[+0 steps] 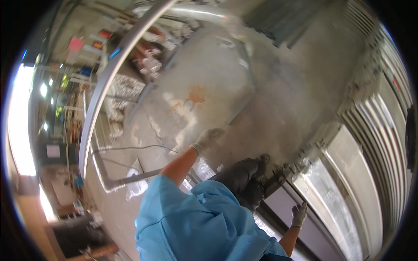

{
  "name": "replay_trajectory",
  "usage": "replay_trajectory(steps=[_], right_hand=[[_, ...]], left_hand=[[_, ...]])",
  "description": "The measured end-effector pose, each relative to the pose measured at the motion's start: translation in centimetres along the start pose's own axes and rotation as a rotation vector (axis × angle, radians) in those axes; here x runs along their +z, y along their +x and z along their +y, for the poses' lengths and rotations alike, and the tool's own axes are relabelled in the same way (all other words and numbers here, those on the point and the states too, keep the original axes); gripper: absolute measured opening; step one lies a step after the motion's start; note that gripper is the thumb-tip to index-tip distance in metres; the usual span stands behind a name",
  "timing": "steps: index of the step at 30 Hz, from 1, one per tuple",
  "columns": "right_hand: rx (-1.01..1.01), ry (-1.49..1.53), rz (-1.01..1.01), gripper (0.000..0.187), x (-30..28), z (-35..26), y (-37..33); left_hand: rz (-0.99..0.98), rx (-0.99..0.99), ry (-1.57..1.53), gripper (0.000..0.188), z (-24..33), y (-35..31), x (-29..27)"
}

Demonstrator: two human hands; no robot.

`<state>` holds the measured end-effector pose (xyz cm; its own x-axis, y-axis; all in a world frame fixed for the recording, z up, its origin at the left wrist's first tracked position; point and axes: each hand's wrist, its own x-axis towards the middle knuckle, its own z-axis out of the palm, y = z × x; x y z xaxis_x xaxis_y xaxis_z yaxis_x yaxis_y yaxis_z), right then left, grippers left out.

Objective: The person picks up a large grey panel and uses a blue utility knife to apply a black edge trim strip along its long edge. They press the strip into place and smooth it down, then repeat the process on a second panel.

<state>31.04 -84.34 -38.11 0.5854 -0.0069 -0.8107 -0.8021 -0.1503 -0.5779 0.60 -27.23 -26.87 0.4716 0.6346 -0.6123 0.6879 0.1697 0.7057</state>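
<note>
Stretched out over the concrete floor, my left hand (pixel 208 138) wears a pale glove. It is blurred, and no held object shows in it; its fingers point forward and right. Low on the right, my right hand (pixel 299 214), also gloved, has its fingers apart, with nothing visible in it. It is beside a long grey-purple panel (pixel 285 201); whether it touches the panel I cannot tell. Close by on its right lies a stack of long pale profiles partly wrapped in clear film (pixel 324 185).
More long metal profiles (pixel 370 117) are stacked along the right. A curved silver bar (pixel 101 93) crosses the left, near a bent metal frame (pixel 102 174) and a dark cable (pixel 130 148). Wrapped bundles (pixel 146 56) lie at the far left. Dark lengths (pixel 287 21) lie far off.
</note>
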Motion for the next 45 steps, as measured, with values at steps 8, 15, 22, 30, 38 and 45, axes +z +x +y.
replay_trajectory(steps=[8, 15, 22, 30, 38, 45], right_hand=[[-0.11, -0.087, 0.057, 0.044, 1.7, -4.2, 0.5], [-0.069, -0.158, 0.001, 0.036, 11.0, -0.3, -6.7], [-0.23, -0.301, -0.285, 0.025, 33.7, -3.7, -12.8], [-0.467, -0.208, -0.955, 0.067, 70.8, -17.9, -21.7], [-1.281, -0.704, -1.593, 0.049, 90.6, -23.1, -46.0], [-1.382, -0.889, -1.748, 0.027, 95.9, -22.0, -48.7]], left_hand=[[0.701, 0.443, -0.205, 0.041, 9.1, -5.7, -20.7], [1.301, 0.436, 0.335, 0.041, 13.4, 0.0, -46.8], [1.27, 0.221, 1.087, 0.052, 15.5, 4.8, -62.4], [1.043, 0.448, 0.977, 0.043, 18.8, 4.0, -61.8], [0.678, 1.141, -0.275, 0.045, 26.3, -2.0, -44.5], [1.086, 0.912, -0.895, 0.059, 14.4, -5.4, -42.2]])
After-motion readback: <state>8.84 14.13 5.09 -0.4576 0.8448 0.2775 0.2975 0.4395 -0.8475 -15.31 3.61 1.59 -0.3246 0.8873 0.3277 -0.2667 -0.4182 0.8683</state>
